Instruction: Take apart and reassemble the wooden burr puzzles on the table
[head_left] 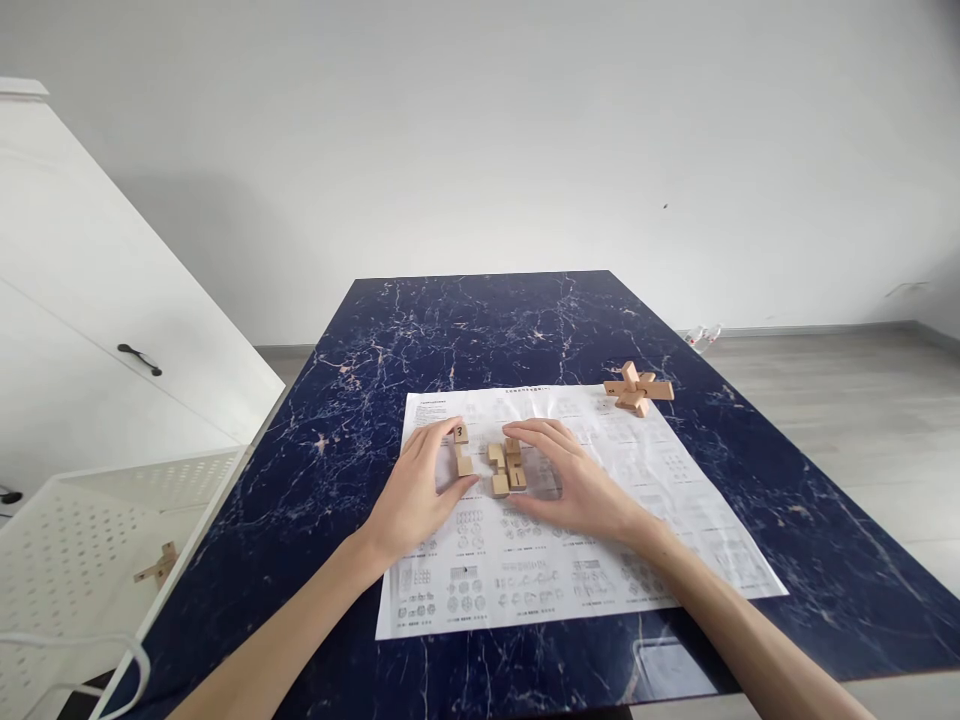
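Note:
My left hand point(421, 487) is closed around a notched wooden puzzle piece point(465, 466) marked 3, index finger at its far end and thumb at its near end. A small gap to the right, my right hand point(570, 480) pinches a wooden puzzle piece point(517, 478) marked 1 in the same way. Against that piece's left side sits another notched wooden piece point(499, 486). All these pieces are over a printed instruction sheet point(600, 590) covered with small diagrams.
An assembled wooden cross-shaped puzzle point(636, 388) rests at the sheet's far right corner. Beneath lies a dark blue marble-patterned table point(465, 330). On the left, a white perforated surface point(82, 540) holds another wooden cross point(157, 565) and a white cable point(135, 650), beside a white cabinet point(97, 270).

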